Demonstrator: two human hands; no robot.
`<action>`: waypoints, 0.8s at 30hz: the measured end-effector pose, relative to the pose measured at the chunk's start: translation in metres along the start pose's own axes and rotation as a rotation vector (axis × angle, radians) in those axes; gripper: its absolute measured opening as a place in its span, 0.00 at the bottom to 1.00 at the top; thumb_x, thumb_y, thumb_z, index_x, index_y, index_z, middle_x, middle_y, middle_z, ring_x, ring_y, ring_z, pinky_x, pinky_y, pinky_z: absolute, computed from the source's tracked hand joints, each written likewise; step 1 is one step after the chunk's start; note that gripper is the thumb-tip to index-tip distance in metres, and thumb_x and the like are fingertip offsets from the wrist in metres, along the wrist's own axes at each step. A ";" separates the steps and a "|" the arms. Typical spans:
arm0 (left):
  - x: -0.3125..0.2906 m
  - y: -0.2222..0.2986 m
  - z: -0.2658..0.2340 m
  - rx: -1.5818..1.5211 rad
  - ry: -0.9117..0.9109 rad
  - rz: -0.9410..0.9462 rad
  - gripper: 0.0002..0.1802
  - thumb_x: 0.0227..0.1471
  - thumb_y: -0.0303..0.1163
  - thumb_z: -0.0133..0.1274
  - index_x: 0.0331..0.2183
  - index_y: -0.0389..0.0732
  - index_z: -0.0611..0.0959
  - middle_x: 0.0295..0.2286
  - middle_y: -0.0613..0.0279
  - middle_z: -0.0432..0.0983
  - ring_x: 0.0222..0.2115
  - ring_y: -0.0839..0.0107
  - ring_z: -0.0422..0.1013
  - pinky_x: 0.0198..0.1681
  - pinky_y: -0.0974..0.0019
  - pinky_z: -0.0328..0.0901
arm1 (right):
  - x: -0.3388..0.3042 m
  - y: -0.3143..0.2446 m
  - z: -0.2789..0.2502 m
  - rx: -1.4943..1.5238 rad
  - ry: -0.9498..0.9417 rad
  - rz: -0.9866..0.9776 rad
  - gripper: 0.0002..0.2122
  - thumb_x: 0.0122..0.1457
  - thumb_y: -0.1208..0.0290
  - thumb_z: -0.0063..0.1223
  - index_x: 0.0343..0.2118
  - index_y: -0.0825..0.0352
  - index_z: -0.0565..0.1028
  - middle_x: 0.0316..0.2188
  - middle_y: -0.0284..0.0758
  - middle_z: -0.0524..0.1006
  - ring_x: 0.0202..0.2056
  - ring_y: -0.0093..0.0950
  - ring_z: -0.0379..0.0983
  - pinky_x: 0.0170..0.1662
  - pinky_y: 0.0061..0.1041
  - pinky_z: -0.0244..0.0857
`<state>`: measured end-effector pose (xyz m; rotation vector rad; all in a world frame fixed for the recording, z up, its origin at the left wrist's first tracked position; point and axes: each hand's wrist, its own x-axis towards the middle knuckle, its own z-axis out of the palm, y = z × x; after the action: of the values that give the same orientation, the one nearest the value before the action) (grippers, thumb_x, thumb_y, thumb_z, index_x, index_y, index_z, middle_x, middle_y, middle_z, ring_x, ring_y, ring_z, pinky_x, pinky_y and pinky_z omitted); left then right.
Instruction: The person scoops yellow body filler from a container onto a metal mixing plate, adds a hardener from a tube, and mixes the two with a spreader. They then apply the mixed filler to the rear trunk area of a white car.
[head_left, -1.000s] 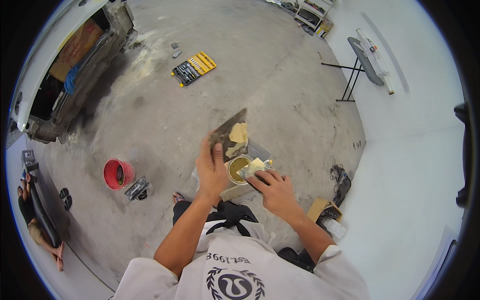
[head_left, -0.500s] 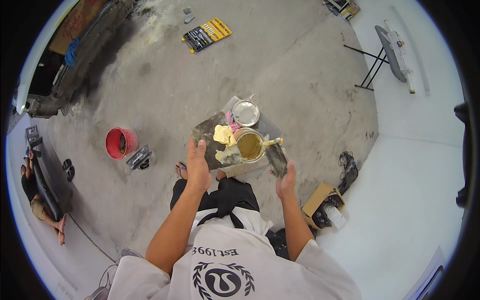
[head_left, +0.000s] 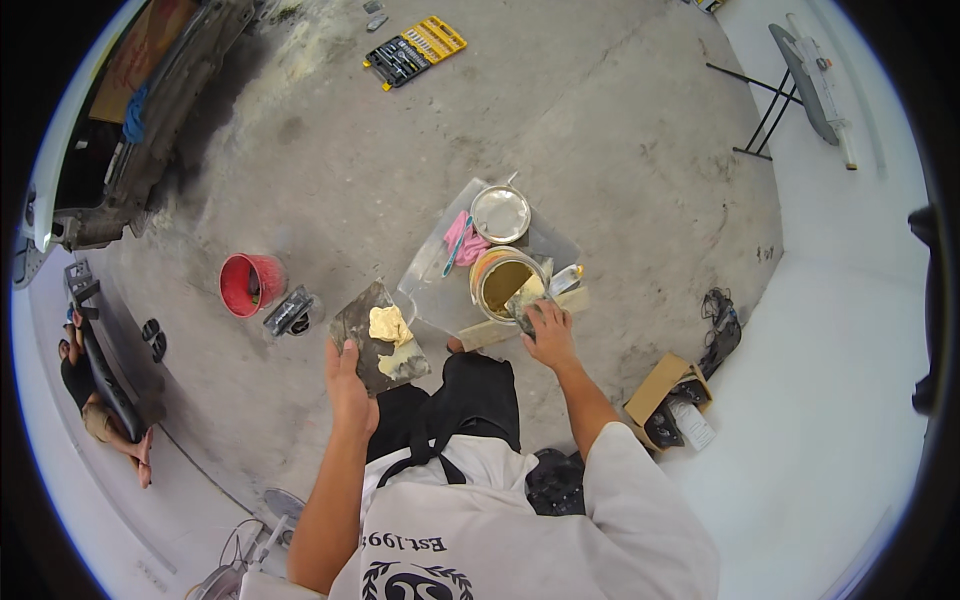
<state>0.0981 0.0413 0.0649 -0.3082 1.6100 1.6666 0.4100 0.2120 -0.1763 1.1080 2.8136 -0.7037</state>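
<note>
My left hand (head_left: pixel 350 392) grips the edge of a dark mixing board (head_left: pixel 354 326), which bears a lump of pale yellow putty (head_left: pixel 390 325) and a thinner smear. My right hand (head_left: pixel 552 338) is closed on a dark flat putty spreader (head_left: pixel 526 318) with putty on its face. The spreader dips at the right rim of an open can (head_left: pixel 479 268) of olive-yellow putty. Behind that can stands a round tin with a silvery top (head_left: pixel 500 214). Beside them lie a pink cloth (head_left: pixel 463 226), a thin teal-handled tool (head_left: pixel 456 250) and a white-and-yellow tube (head_left: pixel 566 279).
The cans stand on a translucent plastic bin (head_left: pixel 425 268). A red bucket (head_left: pixel 262 268) sits to the left; a tool case (head_left: pixel 415 52) lies open ahead. At right are a cardboard box (head_left: pixel 655 390) and a folding stand (head_left: pixel 770 110). Another person (head_left: pixel 85 385) is at far left, by a dark bumper-like part.
My left hand has drawn the board left, away from the can. My right hand has swung the spreader inward and left, to the can's opening.
</note>
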 end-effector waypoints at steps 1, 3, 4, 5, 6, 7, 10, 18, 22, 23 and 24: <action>-0.001 -0.001 0.001 0.004 -0.004 0.005 0.23 0.71 0.31 0.43 0.63 0.36 0.66 0.55 0.55 0.72 0.54 0.66 0.71 0.58 0.60 0.68 | -0.003 0.005 0.000 -0.033 -0.047 0.049 0.32 0.51 0.58 0.67 0.61 0.55 0.71 0.62 0.36 0.64 0.66 0.39 0.57 0.64 0.54 0.51; -0.003 -0.003 0.006 -0.008 -0.020 0.008 0.22 0.71 0.30 0.43 0.62 0.36 0.67 0.55 0.55 0.72 0.53 0.66 0.72 0.57 0.60 0.69 | -0.011 0.015 -0.006 -0.008 0.010 0.018 0.32 0.51 0.59 0.68 0.60 0.55 0.71 0.61 0.36 0.64 0.66 0.40 0.57 0.64 0.53 0.50; -0.004 -0.004 0.010 -0.023 -0.029 0.002 0.21 0.71 0.30 0.43 0.61 0.36 0.67 0.54 0.55 0.73 0.52 0.66 0.73 0.56 0.60 0.69 | -0.015 0.019 -0.010 -0.009 -0.056 0.061 0.31 0.51 0.60 0.68 0.60 0.55 0.72 0.61 0.36 0.64 0.66 0.40 0.57 0.64 0.52 0.50; -0.005 -0.006 0.013 -0.045 -0.032 -0.017 0.20 0.71 0.30 0.42 0.60 0.36 0.68 0.54 0.55 0.73 0.52 0.66 0.73 0.56 0.61 0.70 | -0.018 0.023 -0.015 -0.034 -0.002 0.031 0.31 0.51 0.60 0.68 0.60 0.55 0.72 0.61 0.36 0.64 0.66 0.40 0.57 0.64 0.53 0.50; -0.006 -0.008 0.018 -0.041 -0.035 -0.015 0.20 0.71 0.30 0.42 0.60 0.36 0.68 0.54 0.55 0.73 0.51 0.66 0.73 0.55 0.60 0.70 | -0.022 0.026 -0.020 -0.055 -0.024 0.037 0.31 0.51 0.60 0.69 0.60 0.55 0.72 0.61 0.37 0.64 0.66 0.41 0.56 0.64 0.53 0.51; -0.007 -0.010 0.021 -0.042 -0.036 -0.031 0.19 0.71 0.30 0.42 0.59 0.36 0.69 0.53 0.55 0.73 0.51 0.66 0.74 0.55 0.60 0.71 | -0.024 0.028 -0.024 -0.083 -0.106 0.085 0.31 0.51 0.60 0.69 0.60 0.55 0.72 0.61 0.37 0.64 0.66 0.41 0.56 0.64 0.53 0.51; -0.010 -0.015 0.031 -0.041 -0.080 -0.063 0.18 0.70 0.29 0.42 0.59 0.37 0.69 0.52 0.56 0.74 0.50 0.65 0.75 0.54 0.60 0.71 | -0.028 0.032 -0.036 -0.120 -0.074 0.069 0.32 0.50 0.60 0.69 0.60 0.56 0.73 0.61 0.38 0.64 0.67 0.40 0.56 0.63 0.53 0.53; -0.008 -0.021 0.068 -0.038 -0.248 -0.128 0.20 0.68 0.31 0.47 0.59 0.41 0.70 0.52 0.59 0.75 0.49 0.67 0.76 0.51 0.59 0.74 | -0.032 0.007 -0.113 0.757 0.341 0.356 0.29 0.56 0.62 0.60 0.63 0.60 0.70 0.60 0.40 0.70 0.62 0.40 0.65 0.65 0.50 0.57; -0.028 -0.028 0.141 -0.194 -0.392 -0.166 0.22 0.68 0.34 0.48 0.61 0.46 0.68 0.51 0.63 0.76 0.49 0.68 0.75 0.51 0.60 0.74 | -0.042 -0.048 -0.196 2.099 0.568 0.074 0.29 0.63 0.57 0.52 0.66 0.61 0.67 0.67 0.41 0.66 0.65 0.42 0.64 0.65 0.52 0.61; -0.037 -0.029 0.162 -0.207 -0.441 -0.152 0.22 0.69 0.34 0.48 0.62 0.46 0.68 0.52 0.63 0.75 0.50 0.68 0.75 0.52 0.60 0.73 | -0.043 -0.064 -0.215 2.066 0.617 -0.002 0.30 0.63 0.57 0.51 0.67 0.61 0.66 0.67 0.42 0.65 0.66 0.43 0.63 0.65 0.52 0.61; -0.045 -0.028 0.183 -0.241 -0.502 -0.118 0.23 0.69 0.34 0.48 0.62 0.45 0.67 0.52 0.63 0.74 0.50 0.69 0.75 0.52 0.60 0.73 | -0.045 -0.080 -0.233 2.059 0.658 -0.088 0.30 0.63 0.57 0.51 0.68 0.62 0.65 0.67 0.43 0.65 0.67 0.43 0.62 0.65 0.53 0.61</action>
<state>0.2083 0.1915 0.1048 -0.0880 1.0069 1.6819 0.4211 0.2311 0.0734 1.0798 1.2908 -3.9443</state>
